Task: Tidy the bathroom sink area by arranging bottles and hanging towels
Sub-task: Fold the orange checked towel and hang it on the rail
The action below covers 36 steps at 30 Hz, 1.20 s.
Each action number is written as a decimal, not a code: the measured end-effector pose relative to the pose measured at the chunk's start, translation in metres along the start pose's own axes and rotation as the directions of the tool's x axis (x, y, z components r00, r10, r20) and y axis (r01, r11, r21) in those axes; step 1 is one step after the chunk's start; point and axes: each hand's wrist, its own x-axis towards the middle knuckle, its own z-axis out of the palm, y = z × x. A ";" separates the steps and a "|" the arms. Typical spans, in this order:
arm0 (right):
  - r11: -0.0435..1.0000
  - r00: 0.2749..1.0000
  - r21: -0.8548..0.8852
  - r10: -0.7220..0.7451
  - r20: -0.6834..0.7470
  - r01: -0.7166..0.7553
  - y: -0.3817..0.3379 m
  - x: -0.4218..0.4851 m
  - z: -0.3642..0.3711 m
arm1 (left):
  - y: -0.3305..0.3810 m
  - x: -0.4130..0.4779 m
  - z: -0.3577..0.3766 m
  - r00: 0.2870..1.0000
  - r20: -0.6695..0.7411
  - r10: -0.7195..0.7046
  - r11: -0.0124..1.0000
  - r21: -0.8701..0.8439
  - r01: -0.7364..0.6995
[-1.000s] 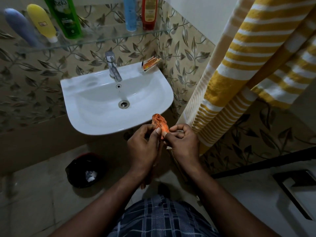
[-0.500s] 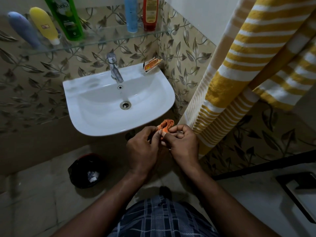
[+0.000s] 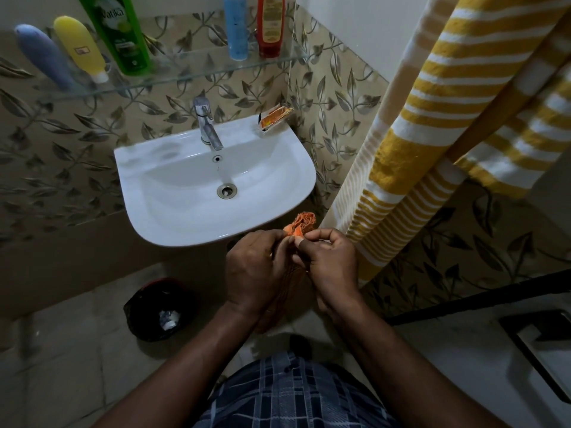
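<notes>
Head view: fingers [image 3: 279, 247] of left hand [image 3: 256, 270] and right hand [image 3: 332, 264] pinch a crumpled orange scrap [image 3: 304, 222]; a slack pinch could drop it.

My left hand [image 3: 256, 267] and right hand [image 3: 330, 264] meet in front of me, their backs turned up toward my eyes. The fingers [image 3: 321, 233] of both curl inward with the tips touching, and together they pinch a crumpled orange wad [image 3: 302, 223] that sticks up above them. Both my forearms are bare and reach forward from below, converging toward the wrists in a narrow V.
</notes>
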 end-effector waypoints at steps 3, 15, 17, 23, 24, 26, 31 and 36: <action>1.000 1.000 -0.025 -0.013 -0.024 0.012 0.001 0.002 0.000 | 0.000 0.001 -0.001 0.999 0.026 -0.041 0.996 -0.078 0.043; 0.998 0.999 0.056 -0.014 0.035 0.012 -0.006 0.000 0.001 | 0.003 0.008 -0.006 0.951 0.092 -0.294 0.918 -0.249 0.308; 0.999 0.999 0.046 -0.015 0.038 0.014 -0.006 0.000 0.002 | 0.005 0.010 -0.008 0.952 0.099 -0.291 0.916 -0.259 0.307; 0.996 0.999 0.093 -0.007 0.039 0.004 -0.010 0.000 0.004 | 0.005 0.012 -0.009 0.960 0.073 -0.269 0.923 -0.265 0.279; 0.995 0.999 0.095 -0.011 0.036 0.007 -0.011 0.000 0.005 | 0.004 0.012 -0.008 0.965 0.062 -0.257 0.929 -0.261 0.264; 0.996 1.000 0.089 -0.013 0.023 0.011 -0.013 0.001 0.006 | 0.004 0.013 -0.008 0.975 0.044 -0.220 0.944 -0.243 0.224; 0.997 1.000 0.073 0.003 0.006 -0.004 -0.017 0.003 0.008 | 0.004 0.014 -0.010 0.986 0.037 -0.160 0.968 -0.191 0.164; 0.998 1.000 0.069 0.001 0.009 -0.001 -0.020 0.001 0.010 | 0.002 0.016 -0.011 0.985 0.057 -0.163 0.965 -0.200 0.171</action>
